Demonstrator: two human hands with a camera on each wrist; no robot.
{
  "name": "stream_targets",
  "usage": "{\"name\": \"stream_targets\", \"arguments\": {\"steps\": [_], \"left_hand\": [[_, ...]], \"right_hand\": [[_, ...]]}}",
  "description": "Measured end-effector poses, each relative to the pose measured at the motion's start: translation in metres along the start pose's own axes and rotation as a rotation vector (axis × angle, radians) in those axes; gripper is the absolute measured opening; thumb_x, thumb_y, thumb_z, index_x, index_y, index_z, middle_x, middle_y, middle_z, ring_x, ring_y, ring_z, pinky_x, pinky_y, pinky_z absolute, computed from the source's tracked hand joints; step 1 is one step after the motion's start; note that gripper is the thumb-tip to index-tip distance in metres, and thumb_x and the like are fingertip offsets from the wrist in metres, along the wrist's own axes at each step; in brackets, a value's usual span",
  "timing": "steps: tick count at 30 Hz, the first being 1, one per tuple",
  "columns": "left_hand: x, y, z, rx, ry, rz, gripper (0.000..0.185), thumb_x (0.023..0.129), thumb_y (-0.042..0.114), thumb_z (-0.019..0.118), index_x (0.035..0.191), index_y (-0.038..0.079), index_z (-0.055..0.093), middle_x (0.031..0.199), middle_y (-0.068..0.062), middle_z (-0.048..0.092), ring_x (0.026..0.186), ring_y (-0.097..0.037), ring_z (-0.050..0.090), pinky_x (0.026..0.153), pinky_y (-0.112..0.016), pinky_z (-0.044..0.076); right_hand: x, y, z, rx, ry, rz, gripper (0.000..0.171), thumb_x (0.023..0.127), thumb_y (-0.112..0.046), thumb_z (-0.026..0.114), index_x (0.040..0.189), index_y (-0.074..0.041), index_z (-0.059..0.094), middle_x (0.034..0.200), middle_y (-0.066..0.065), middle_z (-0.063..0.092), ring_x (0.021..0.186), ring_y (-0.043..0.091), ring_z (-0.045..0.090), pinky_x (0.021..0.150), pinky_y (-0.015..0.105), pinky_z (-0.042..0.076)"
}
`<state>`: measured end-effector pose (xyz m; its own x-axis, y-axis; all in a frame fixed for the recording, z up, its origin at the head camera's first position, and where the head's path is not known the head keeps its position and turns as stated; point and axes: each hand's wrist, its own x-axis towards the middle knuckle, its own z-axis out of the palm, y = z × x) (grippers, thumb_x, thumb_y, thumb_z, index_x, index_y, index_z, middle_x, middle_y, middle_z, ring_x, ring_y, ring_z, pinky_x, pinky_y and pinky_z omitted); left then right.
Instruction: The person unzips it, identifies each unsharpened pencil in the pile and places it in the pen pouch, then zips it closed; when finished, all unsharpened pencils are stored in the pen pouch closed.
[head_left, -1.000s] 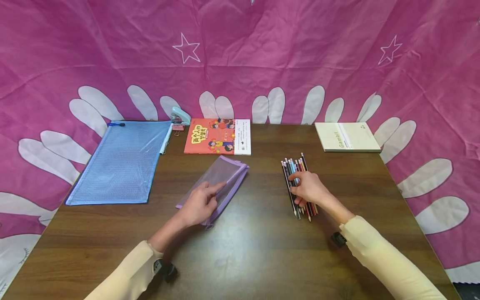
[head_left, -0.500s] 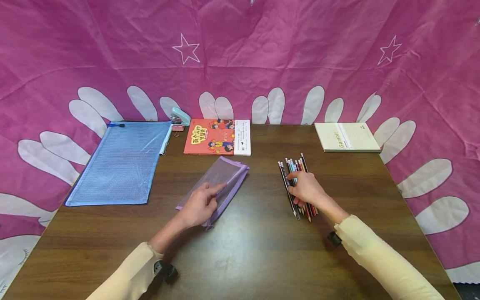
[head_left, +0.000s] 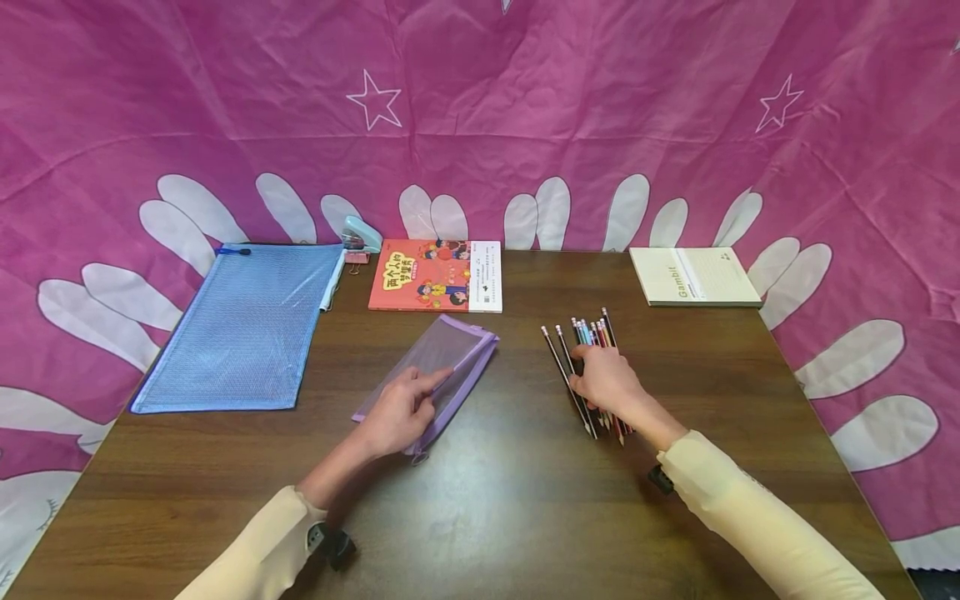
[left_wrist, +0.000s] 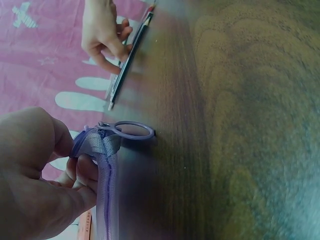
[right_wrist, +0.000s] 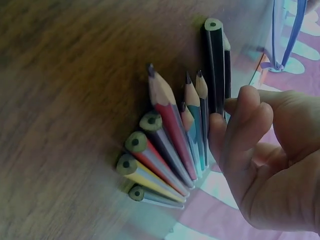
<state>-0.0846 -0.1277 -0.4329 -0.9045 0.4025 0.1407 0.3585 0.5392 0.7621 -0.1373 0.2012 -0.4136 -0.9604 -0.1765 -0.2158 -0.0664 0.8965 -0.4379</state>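
Note:
A purple mesh pencil case [head_left: 442,342] with a zip lies slanted on the table under my left hand [head_left: 397,412]. In the left wrist view, thumb and fingers pinch its zip end, beside the pull ring [left_wrist: 135,131]. Farther right, my right hand [head_left: 609,382] is low over a fanned bundle of pencils [head_left: 583,330]. Two black pencils [head_left: 560,367] stand apart on the bundle's left side. Seen from the right wrist, thumb and finger lie on either side of a black pencil [right_wrist: 214,65]. The red pencil [right_wrist: 172,125] and several others spread out beside it, some sharpened, some flat-ended.
A blue zip folder [head_left: 232,333] lies at the left, with a light blue stapler [head_left: 362,233] and a pink binder clip [head_left: 356,257] behind it. A red book [head_left: 427,275] and a cream notebook [head_left: 693,277] lie along the back edge, before a pink cloth [head_left: 480,108].
Two black pencils have slid left, away from the bundle and from each other. My right hand has shifted slightly left; my left hand stays in place on the pencil case.

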Motion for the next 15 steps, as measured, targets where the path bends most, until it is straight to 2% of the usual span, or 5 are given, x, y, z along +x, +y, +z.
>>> {"name": "stream_targets", "arguments": {"steps": [6,10,13,15], "left_hand": [[0.0001,-0.0003,0.0004,0.009,0.006,0.013,0.053,0.087,-0.009,0.06,0.139,0.002,0.059,0.093,-0.01,0.055,0.07,-0.015,0.049,0.055,-0.026,0.045],[0.0001,-0.0004,0.0002,0.005,0.005,0.013,0.053,0.087,-0.009,0.06,0.139,0.002,0.059,0.092,-0.009,0.054,0.069,-0.015,0.049,0.054,-0.026,0.045],[0.0001,-0.0007,0.0003,0.0,0.002,0.008,0.053,0.087,-0.009,0.06,0.139,0.002,0.058,0.091,-0.008,0.053,0.069,-0.015,0.049,0.054,-0.026,0.045],[0.0001,-0.0008,0.0005,-0.003,0.001,0.004,0.053,0.088,-0.009,0.059,0.139,0.002,0.059,0.091,-0.008,0.053,0.069,-0.015,0.05,0.054,-0.026,0.045]], "right_hand": [[0.0023,-0.0019,0.0019,-0.084,0.021,-0.008,0.048,0.089,-0.014,0.069,0.133,0.002,0.059,0.067,0.006,0.063,0.045,0.013,0.06,0.056,0.042,0.053],[0.0042,-0.0035,0.0025,-0.137,0.047,-0.019,0.047,0.087,-0.015,0.071,0.13,0.001,0.062,0.084,0.018,0.069,0.063,0.026,0.067,0.057,0.045,0.054],[0.0052,-0.0044,0.0025,-0.167,0.065,-0.035,0.043,0.085,-0.014,0.072,0.124,0.001,0.065,0.1,0.024,0.069,0.078,0.037,0.067,0.058,0.05,0.054],[0.0055,-0.0049,0.0025,-0.177,0.07,-0.036,0.041,0.083,-0.014,0.073,0.121,0.001,0.066,0.104,0.025,0.068,0.082,0.039,0.066,0.059,0.052,0.054]]}}
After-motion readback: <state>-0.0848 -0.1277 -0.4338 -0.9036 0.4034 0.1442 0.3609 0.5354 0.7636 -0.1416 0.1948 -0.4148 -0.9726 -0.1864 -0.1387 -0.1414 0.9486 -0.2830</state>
